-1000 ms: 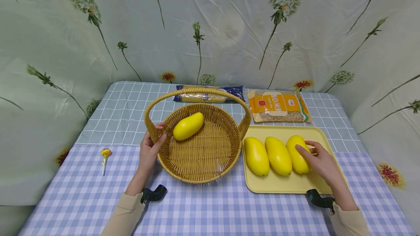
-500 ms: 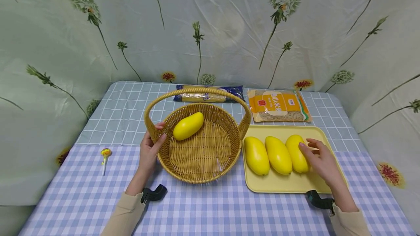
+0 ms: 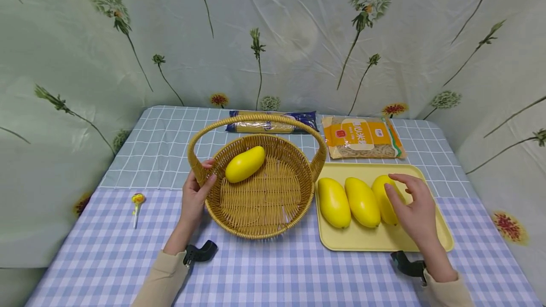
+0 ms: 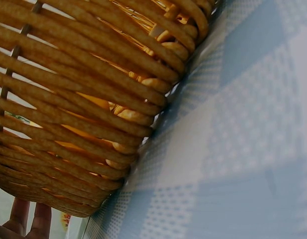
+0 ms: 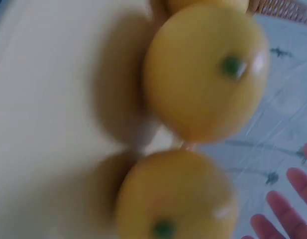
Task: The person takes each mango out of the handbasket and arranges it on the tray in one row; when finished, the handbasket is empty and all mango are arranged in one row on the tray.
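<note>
My left hand (image 3: pixel 195 198) grips the wicker basket (image 3: pixel 260 231) at its left rim, by the foot of the tall handle, thumb inside the rim. One yellow mango (image 3: pixel 245 164) lies inside the basket at the upper left. Three more mangoes lie side by side on the pale yellow tray (image 3: pixel 409 238): a left one (image 3: pixel 334 203), a middle one (image 3: pixel 362 202) and a right one (image 3: pixel 384 198). Above the right mango hovers my right hand (image 3: pixel 415 210), fingers spread and partly covering it. In the right wrist view, the fingers (image 5: pixel 287 214) are apart from the fruit.
Behind the basket lies a blue packet of noodles (image 3: pixel 264 127). An orange food bag (image 3: pixel 362 137) is at the tray's far side. To the left is a lollipop (image 3: pixel 137 205) on the checked tablecloth (image 3: pixel 273 278). A flower-print curtain (image 3: pixel 298 37) hangs behind.
My right hand has come off the right mango, lifted and opened wider above it. The mango stays on the tray. My left hand and the basket have not moved.
</note>
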The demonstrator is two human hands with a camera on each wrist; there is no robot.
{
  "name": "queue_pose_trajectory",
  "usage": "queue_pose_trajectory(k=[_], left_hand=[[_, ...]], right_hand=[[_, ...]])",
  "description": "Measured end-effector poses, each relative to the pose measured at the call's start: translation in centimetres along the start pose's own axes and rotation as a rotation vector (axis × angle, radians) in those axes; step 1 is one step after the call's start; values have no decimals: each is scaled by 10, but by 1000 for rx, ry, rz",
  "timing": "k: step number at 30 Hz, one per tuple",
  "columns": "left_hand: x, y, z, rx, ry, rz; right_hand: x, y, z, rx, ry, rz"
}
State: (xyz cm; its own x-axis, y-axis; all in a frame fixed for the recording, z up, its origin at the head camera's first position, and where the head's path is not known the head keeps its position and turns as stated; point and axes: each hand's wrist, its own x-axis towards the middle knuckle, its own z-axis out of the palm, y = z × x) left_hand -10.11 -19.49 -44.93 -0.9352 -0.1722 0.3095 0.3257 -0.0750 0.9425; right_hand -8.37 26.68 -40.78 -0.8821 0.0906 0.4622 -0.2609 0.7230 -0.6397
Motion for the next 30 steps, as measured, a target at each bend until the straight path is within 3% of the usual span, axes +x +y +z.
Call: queue_pose_trajectory(k=[4,9,21,27,30], left_hand=[[-1,1,0,0,-3,1],[0,1,1,-8,-7,11],[0,0,0,-21,-3,16],[0,0,0,-16,-9,22],[0,0,0,-16,-8,25]], right_hand=[[0,-16,4,63,19,-68],[0,-39,11,127,-18,-161],[6,-97,43,322,-246,-313],[18,-125,60,337,-287,-468],[23,-137,65,313,-335,-503]])
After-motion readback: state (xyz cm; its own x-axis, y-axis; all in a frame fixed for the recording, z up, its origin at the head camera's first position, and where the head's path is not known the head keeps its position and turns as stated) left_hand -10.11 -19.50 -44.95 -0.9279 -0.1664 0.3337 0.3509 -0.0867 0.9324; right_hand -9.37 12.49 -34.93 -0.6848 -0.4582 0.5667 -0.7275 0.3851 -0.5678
